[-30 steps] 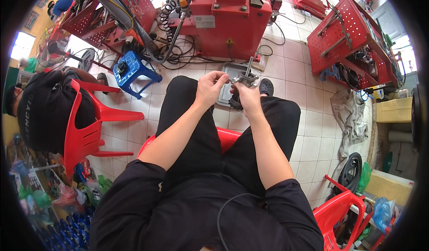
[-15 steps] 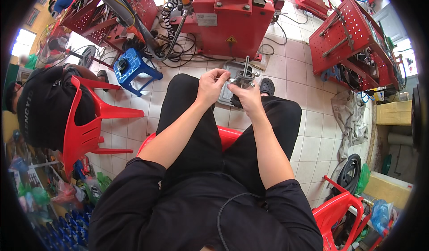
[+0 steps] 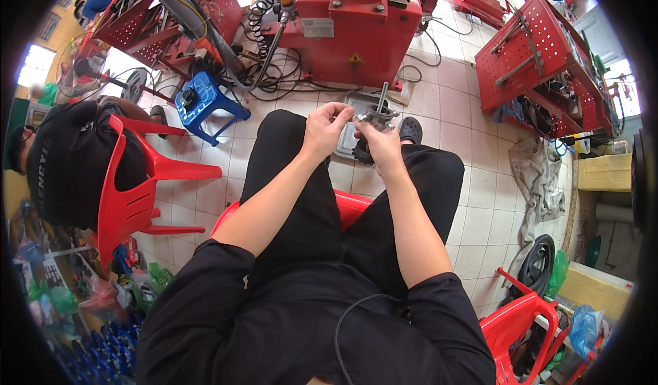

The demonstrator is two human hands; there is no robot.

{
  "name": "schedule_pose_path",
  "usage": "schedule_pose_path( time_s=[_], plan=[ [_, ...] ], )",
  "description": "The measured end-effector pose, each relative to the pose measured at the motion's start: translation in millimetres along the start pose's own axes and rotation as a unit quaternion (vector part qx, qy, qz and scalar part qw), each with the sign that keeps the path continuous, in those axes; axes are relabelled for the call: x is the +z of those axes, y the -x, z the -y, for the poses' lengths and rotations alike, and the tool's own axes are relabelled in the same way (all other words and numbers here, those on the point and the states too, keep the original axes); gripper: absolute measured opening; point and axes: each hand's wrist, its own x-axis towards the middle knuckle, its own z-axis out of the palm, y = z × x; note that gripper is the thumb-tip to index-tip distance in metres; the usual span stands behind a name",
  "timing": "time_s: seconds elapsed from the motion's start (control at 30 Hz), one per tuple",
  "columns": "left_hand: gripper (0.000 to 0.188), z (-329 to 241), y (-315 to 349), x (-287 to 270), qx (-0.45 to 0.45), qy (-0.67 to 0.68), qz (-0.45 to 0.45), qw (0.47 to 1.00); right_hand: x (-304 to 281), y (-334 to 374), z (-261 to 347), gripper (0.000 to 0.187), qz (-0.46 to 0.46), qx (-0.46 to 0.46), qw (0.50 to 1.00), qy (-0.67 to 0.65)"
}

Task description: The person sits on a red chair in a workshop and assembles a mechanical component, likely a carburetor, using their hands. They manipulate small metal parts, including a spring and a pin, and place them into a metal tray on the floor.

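- Fingers: left hand (image 3: pixel 326 131) has thumb and index tips pressed together just beside the metal assembly (image 3: pixel 375 117). Too small to tell if they pinch anything or touch it.
- Right hand (image 3: pixel 384 149) is closed around the assembly, thumb on the near side. Fingers on the far side hidden.
- Assembly location: upper centre of frame, a bit right of the midline, seen against the grey tray (image 3: pixel 345 143). Height above the tray: can't tell.
- Risk 1: drop. Right hand looks like the only support; a slick surface or loosened grip could let it slide out onto tray or tiles (image 3: pixel 439 200).
- Risk 2: lost small part. If the left tips do have something, a slip could send it past the tray rim.
- Risk 3: rotation. The upright rod (image 3: pixel 383 95) sticks out well above the grip; a knock on it could twist the assembly in the palm.
- Looks: grey metal, ring-like top, bright rounded ends around it. Rod thin, straight, leaning slightly right. Dark ribbed section (image 3: pixel 362 153) below the hand, probably same piece. Fine detail not resolvable.
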Motion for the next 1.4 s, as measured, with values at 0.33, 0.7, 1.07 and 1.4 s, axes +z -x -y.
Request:
schedule_pose_path(
  time_s=[0.33, 0.7, 1.07, 1.4],
  plan=[
    [0.025, 1, -1, 0, -0.015, 0.001, -0.009, 1.0, -2, 0, -2, 0.022, 0.024, -0.015, 1.0, -0.003],
    [0.024, 1, 0, 1, -0.023, 0.024, -0.002, 0.999, -4, -1, -4, 0.026, 0.008, -0.002, 1.0, -0.025],
    [0.024, 4, -1, 3, -0.03, 0.056, -0.004, 0.998, -4, -2, -6, 0.02, 0.004, -0.015, 1.0, -0.016],
    [0.026, 13, -3, 4, 0.0, 0.054, -0.009, 0.998, -4, -2, -10, 0.019, 0.005, -0.042, 0.996, -0.073]
  ],
)
